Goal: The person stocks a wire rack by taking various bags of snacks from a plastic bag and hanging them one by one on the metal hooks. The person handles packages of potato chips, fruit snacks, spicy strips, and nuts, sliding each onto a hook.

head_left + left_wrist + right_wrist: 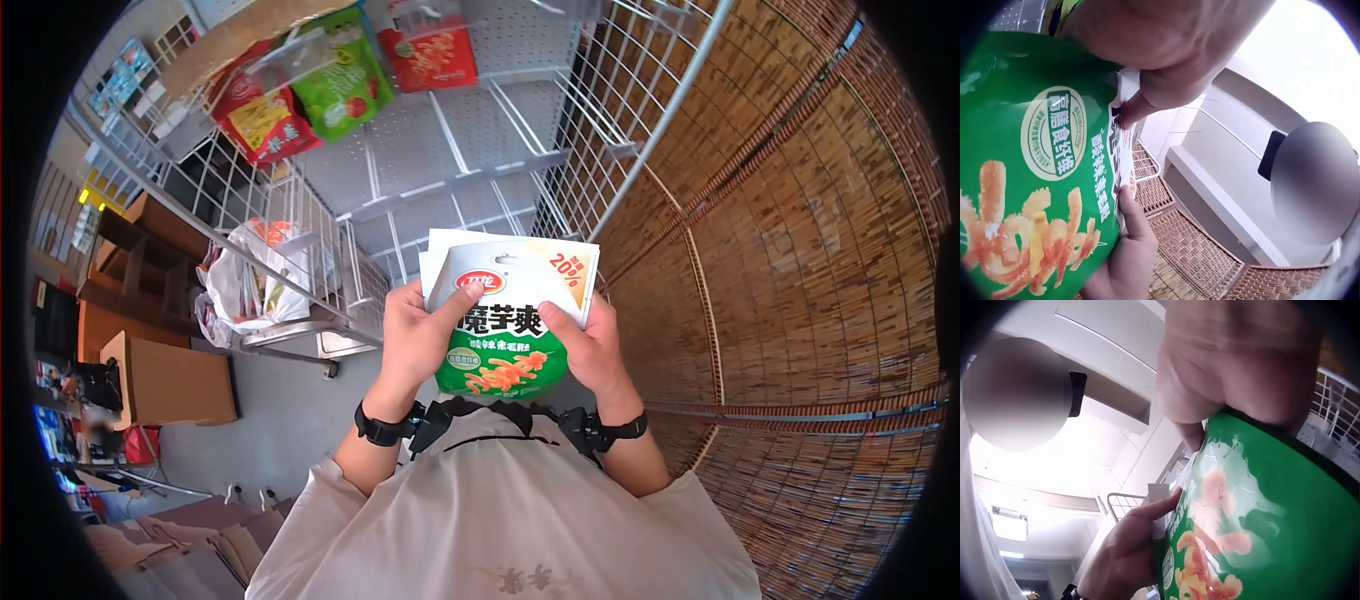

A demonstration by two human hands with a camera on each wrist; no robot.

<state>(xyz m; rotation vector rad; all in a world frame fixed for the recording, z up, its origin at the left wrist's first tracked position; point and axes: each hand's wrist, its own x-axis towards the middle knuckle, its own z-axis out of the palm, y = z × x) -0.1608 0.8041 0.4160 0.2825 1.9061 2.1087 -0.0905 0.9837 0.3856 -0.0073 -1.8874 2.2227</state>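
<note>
A green and white snack bag with Chinese lettering is held up in front of the person's chest in the head view. Behind its top edge shows the white edge of another flat packet or sheet. The left hand grips the bag's left side, thumb on the front near the red logo. On the right side the right hand grips it, thumb on the front below the "20%" corner. Fingers behind the bag are hidden. Both wrist views show the bag's green front close up, printed with orange food pieces.
Ahead stands a wire rack with metal hooks. Red and green snack bags hang at its upper left. A white plastic bag sits at left, above a cardboard box. A woven bamboo screen lines the right side.
</note>
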